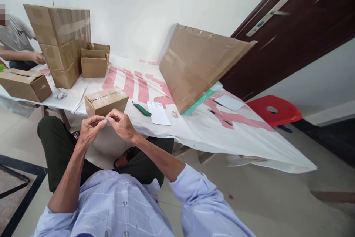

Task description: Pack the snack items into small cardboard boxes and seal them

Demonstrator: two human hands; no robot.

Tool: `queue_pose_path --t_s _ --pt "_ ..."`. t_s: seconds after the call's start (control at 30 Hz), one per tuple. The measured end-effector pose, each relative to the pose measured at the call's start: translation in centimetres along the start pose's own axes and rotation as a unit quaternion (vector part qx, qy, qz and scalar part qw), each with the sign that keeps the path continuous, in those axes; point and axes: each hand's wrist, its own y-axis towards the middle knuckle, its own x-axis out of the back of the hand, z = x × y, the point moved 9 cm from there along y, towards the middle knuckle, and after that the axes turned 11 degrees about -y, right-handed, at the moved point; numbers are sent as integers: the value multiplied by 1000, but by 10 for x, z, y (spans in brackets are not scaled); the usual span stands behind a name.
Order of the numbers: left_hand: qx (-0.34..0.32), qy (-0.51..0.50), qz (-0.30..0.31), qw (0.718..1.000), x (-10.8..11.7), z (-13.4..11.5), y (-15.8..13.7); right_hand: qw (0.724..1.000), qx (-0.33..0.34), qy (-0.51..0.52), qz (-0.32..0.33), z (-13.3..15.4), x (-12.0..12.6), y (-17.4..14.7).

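Note:
My left hand (90, 129) and my right hand (121, 123) meet above the table's near edge, fingertips pinched together. Something tiny may sit between them, but it is too small to make out. Just beyond the hands lies a small cardboard box (107, 101) with a torn, dark-marked seam along its top. To its right rests a green utility knife (141, 109). Beside the knife is a white sheet of paper (160, 114) with handwriting at its upper end.
A large cardboard sheet (202, 59) leans over a green pad (203, 98). Stacked cartons (63, 44), an open box (94, 63) and another closed box (24, 85) stand left, near a co-worker's hand (39, 58). A red stool (273, 111) is right of the table.

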Motion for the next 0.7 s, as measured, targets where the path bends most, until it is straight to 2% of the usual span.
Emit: queue_pose_path --t_s 0.7 --pt "-6 14 14 1000 -4 1 2 998 -45 37 13 -11 -3 -3"
